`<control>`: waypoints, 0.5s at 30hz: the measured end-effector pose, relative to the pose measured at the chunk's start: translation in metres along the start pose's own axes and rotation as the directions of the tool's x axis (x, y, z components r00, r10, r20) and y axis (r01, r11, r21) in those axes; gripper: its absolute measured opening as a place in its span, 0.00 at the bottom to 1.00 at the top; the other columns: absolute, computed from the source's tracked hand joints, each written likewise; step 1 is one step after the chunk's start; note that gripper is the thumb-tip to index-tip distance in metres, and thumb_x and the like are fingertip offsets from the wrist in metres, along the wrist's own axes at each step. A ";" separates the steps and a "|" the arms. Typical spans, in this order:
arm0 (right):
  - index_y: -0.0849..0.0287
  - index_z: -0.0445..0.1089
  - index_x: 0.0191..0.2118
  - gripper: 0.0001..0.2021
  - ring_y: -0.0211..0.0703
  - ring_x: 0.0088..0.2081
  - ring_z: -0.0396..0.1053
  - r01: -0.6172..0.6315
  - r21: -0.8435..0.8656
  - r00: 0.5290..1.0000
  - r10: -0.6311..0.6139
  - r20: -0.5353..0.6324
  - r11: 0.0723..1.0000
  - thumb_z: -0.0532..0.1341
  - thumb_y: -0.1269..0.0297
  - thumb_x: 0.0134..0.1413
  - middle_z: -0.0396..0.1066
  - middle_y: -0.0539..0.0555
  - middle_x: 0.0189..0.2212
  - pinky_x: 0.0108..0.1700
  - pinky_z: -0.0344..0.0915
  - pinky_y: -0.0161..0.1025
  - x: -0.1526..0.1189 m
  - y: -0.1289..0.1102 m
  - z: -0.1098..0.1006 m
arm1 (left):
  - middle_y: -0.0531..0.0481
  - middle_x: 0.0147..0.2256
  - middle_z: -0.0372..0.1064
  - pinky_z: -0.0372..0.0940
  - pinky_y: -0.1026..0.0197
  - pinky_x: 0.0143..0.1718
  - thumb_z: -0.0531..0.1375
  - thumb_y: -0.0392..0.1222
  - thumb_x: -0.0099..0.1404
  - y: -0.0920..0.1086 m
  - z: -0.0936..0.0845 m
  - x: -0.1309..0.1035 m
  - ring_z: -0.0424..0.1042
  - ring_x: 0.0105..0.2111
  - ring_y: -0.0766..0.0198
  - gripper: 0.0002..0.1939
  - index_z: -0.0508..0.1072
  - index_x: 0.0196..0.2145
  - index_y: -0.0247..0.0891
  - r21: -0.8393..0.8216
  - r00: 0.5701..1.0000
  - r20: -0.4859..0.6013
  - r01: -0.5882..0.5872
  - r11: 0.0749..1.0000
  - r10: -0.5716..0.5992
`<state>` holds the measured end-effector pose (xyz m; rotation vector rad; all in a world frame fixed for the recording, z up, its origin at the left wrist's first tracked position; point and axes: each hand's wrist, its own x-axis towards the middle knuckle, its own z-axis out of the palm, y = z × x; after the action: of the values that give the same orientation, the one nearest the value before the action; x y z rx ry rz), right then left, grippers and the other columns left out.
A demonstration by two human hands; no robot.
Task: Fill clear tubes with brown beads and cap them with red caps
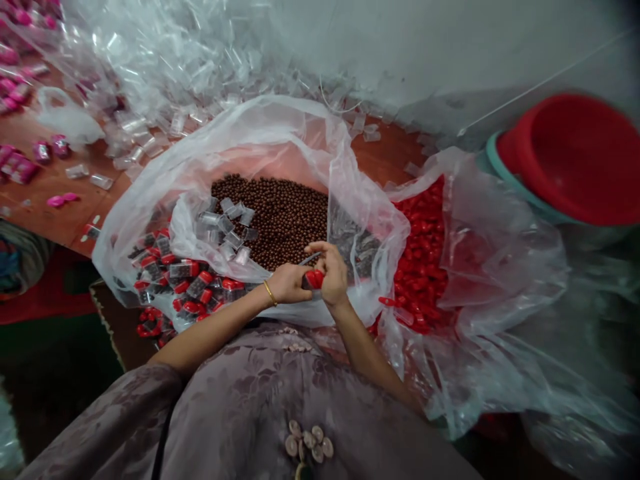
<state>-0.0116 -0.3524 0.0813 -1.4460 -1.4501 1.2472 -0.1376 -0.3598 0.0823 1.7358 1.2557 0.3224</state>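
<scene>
Over the front edge of a white plastic bag, my left hand (289,283), with a gold bangle at its wrist, closes around a small plastic container with a red cap (314,279). My right hand (334,275) presses against the cap from the right, its thumb and fingers curled and the index finger raised. A thin grey piece shows between the hands; its kind is unclear. Beyond them lies a heap of small brown balls (280,213) inside the bag (280,113). Clear empty containers (227,227) rest on its left part. Filled, red-capped containers (193,287) are piled left of my hands.
Red caps (420,260) fill another clear bag (500,260) at right. Red and teal basins (580,160) stand behind it. Many clear containers (200,53) are heaped at the back of the orange table (45,193). Pink items (20,163) lie at far left.
</scene>
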 end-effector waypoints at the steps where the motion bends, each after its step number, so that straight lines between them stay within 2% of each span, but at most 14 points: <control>1: 0.57 0.63 0.50 0.27 0.38 0.37 0.69 -0.022 0.031 0.999 0.021 0.037 0.999 0.34 0.55 0.59 0.69 0.55 0.44 0.40 0.67 0.39 0.003 0.000 0.003 | 0.55 0.18 0.60 0.49 0.66 0.24 0.59 0.39 0.46 0.003 0.000 0.000 0.57 0.20 0.69 0.05 0.68 0.24 0.37 0.026 1.000 0.020 0.002 1.000 -0.002; 3: 0.57 0.56 0.57 0.30 0.39 0.47 0.66 -0.019 0.053 0.992 0.012 0.126 0.998 0.29 0.53 0.59 0.65 0.56 0.50 0.49 0.64 0.41 0.006 0.000 0.004 | 0.53 0.19 0.62 0.52 0.65 0.25 0.59 0.39 0.46 0.009 0.001 -0.001 0.61 0.21 0.66 0.05 0.69 0.24 0.38 0.076 0.999 0.032 0.003 0.997 -0.005; 6: 0.56 0.47 0.62 0.30 0.39 0.59 0.52 0.047 -0.028 0.975 -0.039 0.217 0.999 0.31 0.50 0.60 0.54 0.54 0.59 0.60 0.50 0.45 0.002 0.001 -0.001 | 0.48 0.21 0.66 0.57 0.63 0.29 0.59 0.39 0.46 0.015 0.002 -0.006 0.67 0.25 0.60 0.06 0.71 0.26 0.37 0.170 1.000 0.026 -0.012 0.985 0.008; 8: 0.54 0.45 0.63 0.29 0.39 0.62 0.45 0.105 -0.129 0.972 -0.075 0.222 0.986 0.34 0.48 0.60 0.48 0.51 0.62 0.63 0.41 0.47 -0.004 0.002 -0.003 | 0.45 0.24 0.69 0.60 0.61 0.31 0.58 0.39 0.47 0.018 0.002 -0.011 0.69 0.28 0.57 0.07 0.72 0.27 0.36 0.255 0.997 0.078 -0.021 0.967 0.001; 10: 0.54 0.46 0.62 0.30 0.41 0.63 0.42 0.112 -0.208 0.975 -0.067 0.211 0.972 0.36 0.46 0.59 0.47 0.50 0.62 0.64 0.36 0.49 -0.012 0.003 0.002 | 0.43 0.28 0.71 0.61 0.59 0.32 0.55 0.39 0.50 0.020 0.002 -0.016 0.71 0.30 0.56 0.09 0.72 0.28 0.36 0.340 0.989 0.142 -0.010 0.940 -0.041; 12: 0.56 0.46 0.62 0.32 0.42 0.63 0.43 0.071 -0.189 0.973 -0.027 0.228 0.979 0.36 0.44 0.57 0.48 0.52 0.62 0.63 0.39 0.49 -0.020 0.003 0.012 | 0.43 0.29 0.72 0.61 0.60 0.32 0.54 0.40 0.51 0.019 0.004 -0.020 0.71 0.30 0.56 0.10 0.72 0.30 0.35 0.382 0.983 0.163 0.018 0.924 -0.086; 15: 0.59 0.47 0.62 0.33 0.40 0.59 0.53 -0.005 -0.016 0.970 0.009 0.242 1.000 0.30 0.47 0.59 0.55 0.54 0.59 0.59 0.52 0.43 -0.025 0.004 0.021 | 0.46 0.28 0.71 0.60 0.63 0.30 0.53 0.39 0.50 0.006 0.004 -0.032 0.70 0.29 0.61 0.10 0.70 0.31 0.36 0.355 0.985 0.129 0.058 0.933 -0.111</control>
<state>-0.0276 -0.3807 0.0757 -1.3454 -1.6175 1.4609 -0.1457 -0.3894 0.0949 1.9558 1.3335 -0.0876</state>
